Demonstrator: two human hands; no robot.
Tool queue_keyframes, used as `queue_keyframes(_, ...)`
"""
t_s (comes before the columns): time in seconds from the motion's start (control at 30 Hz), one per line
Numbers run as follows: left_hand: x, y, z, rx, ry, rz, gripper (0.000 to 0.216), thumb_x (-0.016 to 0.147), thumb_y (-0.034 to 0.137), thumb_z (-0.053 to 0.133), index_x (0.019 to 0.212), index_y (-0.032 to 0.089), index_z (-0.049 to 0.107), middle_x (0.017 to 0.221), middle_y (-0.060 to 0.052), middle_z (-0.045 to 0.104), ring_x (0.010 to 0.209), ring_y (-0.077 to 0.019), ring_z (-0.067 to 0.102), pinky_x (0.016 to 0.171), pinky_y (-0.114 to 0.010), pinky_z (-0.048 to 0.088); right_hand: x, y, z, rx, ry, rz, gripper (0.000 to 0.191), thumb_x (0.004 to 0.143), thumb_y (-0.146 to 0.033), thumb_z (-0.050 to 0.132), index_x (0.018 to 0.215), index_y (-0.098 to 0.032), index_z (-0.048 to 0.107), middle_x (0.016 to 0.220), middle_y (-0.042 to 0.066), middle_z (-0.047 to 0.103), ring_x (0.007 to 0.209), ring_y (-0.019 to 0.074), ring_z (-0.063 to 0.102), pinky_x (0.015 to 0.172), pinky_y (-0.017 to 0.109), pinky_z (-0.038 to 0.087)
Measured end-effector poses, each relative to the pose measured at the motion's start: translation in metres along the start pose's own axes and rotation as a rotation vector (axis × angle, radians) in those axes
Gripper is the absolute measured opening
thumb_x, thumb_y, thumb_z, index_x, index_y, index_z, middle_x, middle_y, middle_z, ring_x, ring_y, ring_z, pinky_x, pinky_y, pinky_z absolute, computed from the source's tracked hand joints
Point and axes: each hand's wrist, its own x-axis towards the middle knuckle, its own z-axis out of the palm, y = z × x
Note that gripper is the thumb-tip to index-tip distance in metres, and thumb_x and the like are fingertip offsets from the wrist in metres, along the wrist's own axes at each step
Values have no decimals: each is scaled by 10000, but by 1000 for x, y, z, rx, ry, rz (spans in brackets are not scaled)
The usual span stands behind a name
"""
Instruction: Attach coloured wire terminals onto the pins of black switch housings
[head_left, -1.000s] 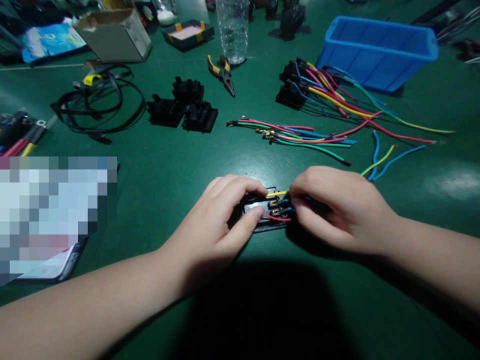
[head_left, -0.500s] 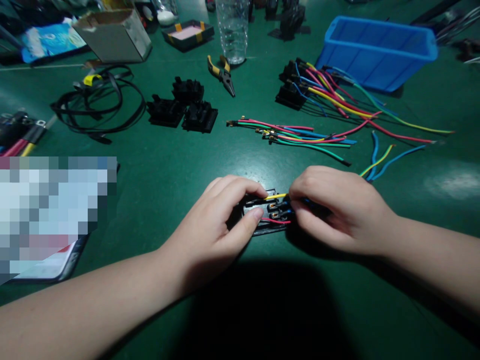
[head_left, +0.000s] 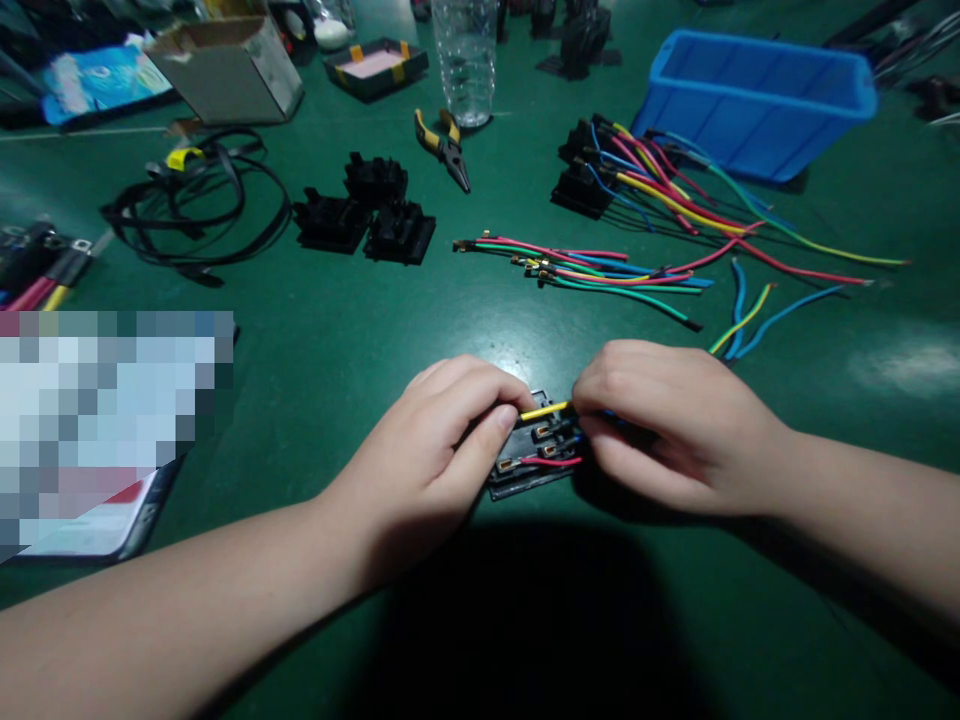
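In the middle of the table a black plastic socket housing (head_left: 529, 484) lies between my hands. My left hand (head_left: 442, 440) pinches the left end of a yellow wire (head_left: 546, 410) between thumb and forefinger, at the housing's far side. Closed over the wire's right part is my right hand (head_left: 667, 430), its fingertips at the housing's right edge. A red wire (head_left: 553, 462) with a metal terminal lies along the near side. Two more terminals show in the middle slots. My right fingers hide where the wires run on, and blue wires show beneath them.
Loose wires (head_left: 600, 270) lie beyond my hands. Wired sockets (head_left: 581, 190) sit by a blue bin (head_left: 757, 110). Black housings (head_left: 401, 235), pliers (head_left: 452, 160), a plastic bottle (head_left: 466, 70) and coiled cables (head_left: 202, 200) stand farther off. A blurred-out device (head_left: 139, 520) lies left.
My left thumb has moved off the housing's middle up to the yellow wire, uncovering the red wire's terminal. The housing has shifted slightly toward me and tilted.
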Motion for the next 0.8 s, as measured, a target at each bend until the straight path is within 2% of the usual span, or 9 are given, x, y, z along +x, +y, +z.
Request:
queue_keyframes(0.43, 0, 0, 1, -4, 15, -4, 212, 957, 193, 393, 947, 194, 605, 928, -7, 630, 911, -157, 575, 840, -285, 434, 0, 0, 0, -13, 52, -62, 106, 866, -151, 469, 893, -177, 568, 893, 88, 649, 794, 179, 573, 673, 301, 441)
queue_keyframes(0.8, 2, -2, 1, 27, 25, 16, 236, 944, 160, 383, 952, 200, 615, 902, -5, 641, 875, -154, 589, 807, -278, 448, -1, 1, 1, -14, 11, -103, 120, 871, -157, 478, 942, -154, 575, 929, 96, 645, 811, 176, 582, 686, 293, 453)
